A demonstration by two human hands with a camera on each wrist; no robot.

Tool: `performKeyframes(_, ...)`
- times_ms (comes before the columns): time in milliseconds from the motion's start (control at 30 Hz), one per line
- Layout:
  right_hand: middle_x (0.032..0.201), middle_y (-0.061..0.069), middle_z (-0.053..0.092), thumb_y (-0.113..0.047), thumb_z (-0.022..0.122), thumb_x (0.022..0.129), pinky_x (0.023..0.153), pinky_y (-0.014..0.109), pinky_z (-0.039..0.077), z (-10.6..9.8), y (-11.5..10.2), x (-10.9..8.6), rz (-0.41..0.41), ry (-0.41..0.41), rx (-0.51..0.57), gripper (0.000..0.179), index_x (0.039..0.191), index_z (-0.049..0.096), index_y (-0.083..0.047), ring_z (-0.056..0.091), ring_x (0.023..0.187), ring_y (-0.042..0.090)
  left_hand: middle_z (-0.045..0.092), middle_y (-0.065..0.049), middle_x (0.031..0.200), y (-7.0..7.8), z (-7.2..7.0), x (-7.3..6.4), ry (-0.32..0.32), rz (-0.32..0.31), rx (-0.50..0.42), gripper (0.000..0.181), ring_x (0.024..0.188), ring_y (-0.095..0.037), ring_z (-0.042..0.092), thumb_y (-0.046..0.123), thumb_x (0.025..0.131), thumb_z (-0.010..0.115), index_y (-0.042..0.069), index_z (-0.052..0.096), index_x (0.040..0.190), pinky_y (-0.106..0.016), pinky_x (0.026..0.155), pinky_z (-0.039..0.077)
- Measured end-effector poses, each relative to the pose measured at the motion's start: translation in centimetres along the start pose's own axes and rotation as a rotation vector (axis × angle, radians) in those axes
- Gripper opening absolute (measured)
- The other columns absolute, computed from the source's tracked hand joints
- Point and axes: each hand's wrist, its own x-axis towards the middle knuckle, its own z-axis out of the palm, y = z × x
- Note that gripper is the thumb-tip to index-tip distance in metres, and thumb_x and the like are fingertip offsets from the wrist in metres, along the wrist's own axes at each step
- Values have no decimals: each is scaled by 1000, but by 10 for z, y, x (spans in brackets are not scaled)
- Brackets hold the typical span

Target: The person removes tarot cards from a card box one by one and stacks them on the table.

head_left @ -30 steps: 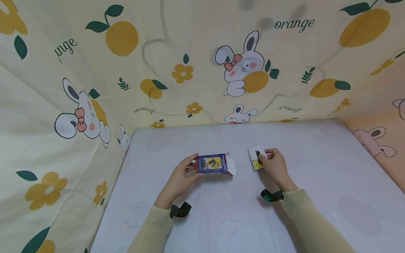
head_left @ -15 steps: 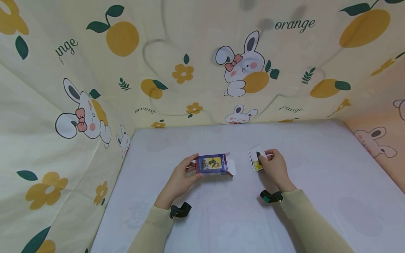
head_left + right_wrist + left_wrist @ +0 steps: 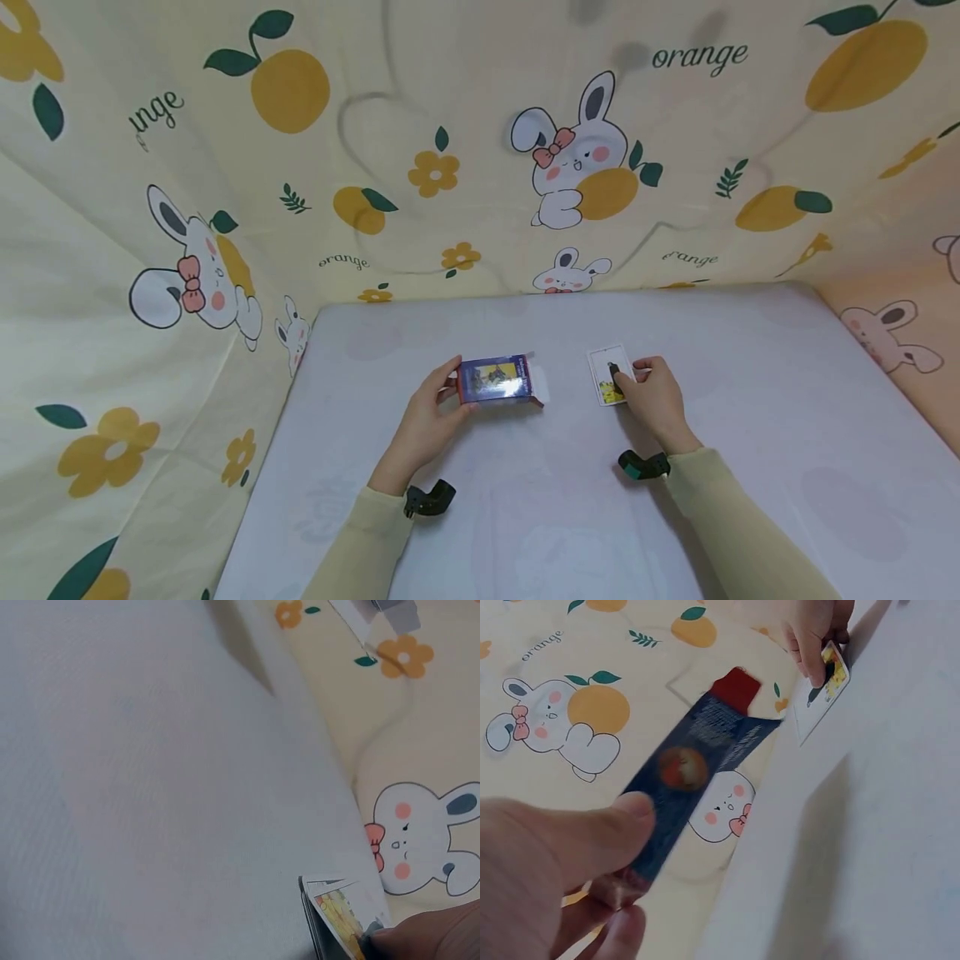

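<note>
My left hand (image 3: 422, 423) grips the closed end of a blue card box (image 3: 493, 379), with the thumb along one narrow side and fingers on the other. The box is off the table, its open flap end pointing right. In the left wrist view, the red and blue flaps of the box (image 3: 737, 688) stick out past its end. To the right of the box, my right hand (image 3: 658, 406) pinches a small stack of picture cards (image 3: 604, 373), thumb on the top face. The right wrist view shows the cards (image 3: 339, 911) slightly fanned at one corner. Whether anything is inside the box is hidden.
A white-covered table (image 3: 540, 508) lies beneath both hands. Behind it hangs a cream cloth (image 3: 472, 108) printed with rabbits and oranges, and the same cloth closes the left side. Black wrist cameras (image 3: 429, 498) sit on both wrists.
My left hand has shifted the box slightly left and away from me, tilting it so its face now catches glare. The cards in my right hand have turned a little, with the hand nearly still.
</note>
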Motion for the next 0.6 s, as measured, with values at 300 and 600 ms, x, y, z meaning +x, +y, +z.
performKeyframes(300,97,17,54,-31,63,92,61,31,43,1,3,5,10,-17,-59,52,124,45,5,52,81,28,41,-6,146,-13,-1,7,51,-78,-54,77,121,-25,54,27,86,74,21,34,151,-33,101,47)
performKeyframes(600,98,19,54,-32,65,91,61,31,44,1,2,6,32,-23,-73,54,125,44,6,52,82,29,41,-7,146,-21,-2,8,46,-86,-90,80,123,-29,52,32,84,76,22,34,151,-34,100,48)
